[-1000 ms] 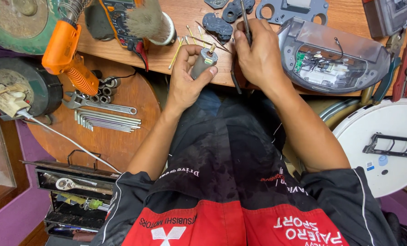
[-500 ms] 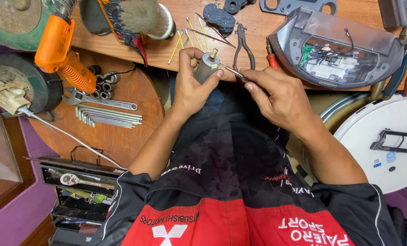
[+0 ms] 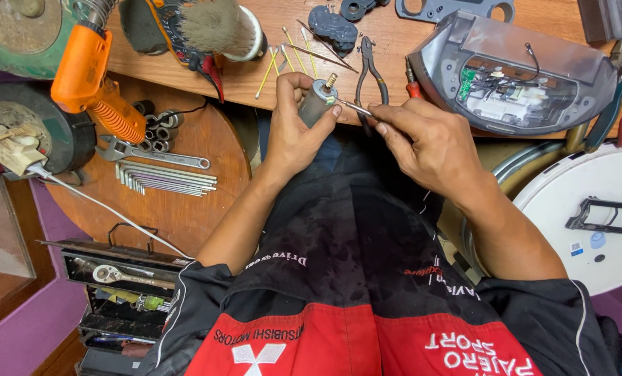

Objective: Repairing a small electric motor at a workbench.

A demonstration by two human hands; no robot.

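Fingers of the left hand [image 3: 293, 136] wrap tight around a small grey motor [image 3: 316, 104], brass gear end up, held just in front of the wooden bench [image 3: 394, 35]. Right hand [image 3: 426, 139] fingers pinch a thin metal tool [image 3: 353, 106], tip touching the motor's top end. A sec ago the right hand was up at the bench among the tools w/ no tip on the motor; half a sec ago it had come back down beside it. So the pick-up looks done, and work on the motor's end is prob. under way. Pliers [image 3: 368, 66] lie on the bench just behind; the open grey housing [image 3: 513, 76] w/ wires sits to the right.
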